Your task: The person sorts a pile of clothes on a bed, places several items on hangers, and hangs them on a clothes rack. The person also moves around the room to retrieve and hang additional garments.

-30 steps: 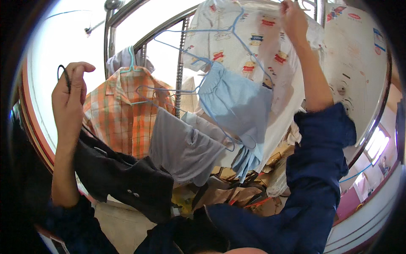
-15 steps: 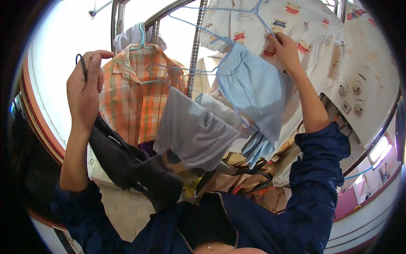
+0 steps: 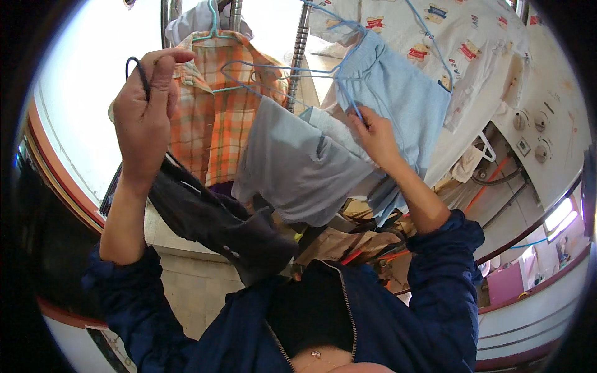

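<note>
My left hand is raised at the left, its fingers closed around something dark. A thin black loop sticks up past the knuckles. A dark garment droops below and behind the left wrist, apparently hanging from that hand, though the join is hidden. My right hand pinches a blue wire hanger beside light blue shorts, which hang by their gathered waistband. A grey garment hangs just left of the right hand. Behind my left hand hangs an orange checked shirt on a pale green hanger.
A metal rack post stands behind the clothes. White printed fabric hangs at the upper right. Past it is a white panel with knobs. Pipes, a hose and piled items lie below.
My right hand has come down and left, from the hanger's upper arm to beside the shorts' waistband. The hanging clothes appear higher and farther right in view. My left hand keeps its grip.
</note>
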`<state>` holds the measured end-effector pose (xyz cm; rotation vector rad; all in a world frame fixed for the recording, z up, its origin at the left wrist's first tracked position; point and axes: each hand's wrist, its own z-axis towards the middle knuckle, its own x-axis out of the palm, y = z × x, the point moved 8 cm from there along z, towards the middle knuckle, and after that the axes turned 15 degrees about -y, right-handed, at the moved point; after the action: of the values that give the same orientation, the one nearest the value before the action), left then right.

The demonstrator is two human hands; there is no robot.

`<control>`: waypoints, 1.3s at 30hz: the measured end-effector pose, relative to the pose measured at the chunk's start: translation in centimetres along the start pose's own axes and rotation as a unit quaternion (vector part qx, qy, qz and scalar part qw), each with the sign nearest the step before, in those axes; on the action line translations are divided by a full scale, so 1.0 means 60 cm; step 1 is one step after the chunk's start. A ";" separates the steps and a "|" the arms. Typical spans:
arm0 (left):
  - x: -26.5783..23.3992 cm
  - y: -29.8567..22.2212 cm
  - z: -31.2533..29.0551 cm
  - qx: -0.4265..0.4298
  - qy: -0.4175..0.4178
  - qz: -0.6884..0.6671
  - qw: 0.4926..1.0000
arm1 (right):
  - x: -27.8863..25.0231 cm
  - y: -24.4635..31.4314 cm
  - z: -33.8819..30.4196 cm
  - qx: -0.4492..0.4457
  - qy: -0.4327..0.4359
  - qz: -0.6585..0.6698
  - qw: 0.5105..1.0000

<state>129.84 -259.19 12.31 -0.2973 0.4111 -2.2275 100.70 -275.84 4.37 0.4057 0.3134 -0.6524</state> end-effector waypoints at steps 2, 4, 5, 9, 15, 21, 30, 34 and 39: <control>0.008 0.008 0.001 0.024 0.013 -0.021 0.999 | -0.014 -0.004 0.012 0.026 -0.014 0.034 0.999; 0.020 -0.007 0.005 0.049 0.027 -0.036 0.998 | -0.041 -0.016 0.037 0.079 -0.038 0.060 0.994; 0.022 -0.006 0.006 0.031 0.031 -0.032 0.999 | -0.052 -0.016 0.052 0.078 -0.060 0.058 0.993; 0.032 -0.012 0.008 0.050 0.074 -0.013 0.996 | -0.111 0.014 0.089 0.104 -0.097 0.121 0.982; 0.087 -0.063 0.013 0.090 0.086 -0.107 0.986 | -0.078 0.113 0.036 0.088 0.006 0.159 0.983; 0.133 -0.120 -0.026 0.093 0.102 -0.219 0.966 | -0.005 0.217 -0.057 0.033 0.151 0.205 0.967; 0.023 -0.079 -0.050 -0.016 0.090 -0.370 0.924 | -0.155 0.061 0.010 -0.182 -0.204 -0.246 0.930; 0.012 -0.094 -0.043 -0.012 0.103 -0.384 0.918 | -0.148 -0.057 0.016 0.097 -0.070 -0.149 0.982; 0.057 -0.096 -0.039 0.006 0.134 -0.278 0.951 | -0.218 -0.038 0.043 0.012 -0.192 -0.188 0.963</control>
<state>122.86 -257.94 12.65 -0.1076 0.5023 -2.8399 89.79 -271.88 11.31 0.2342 0.0084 -1.0898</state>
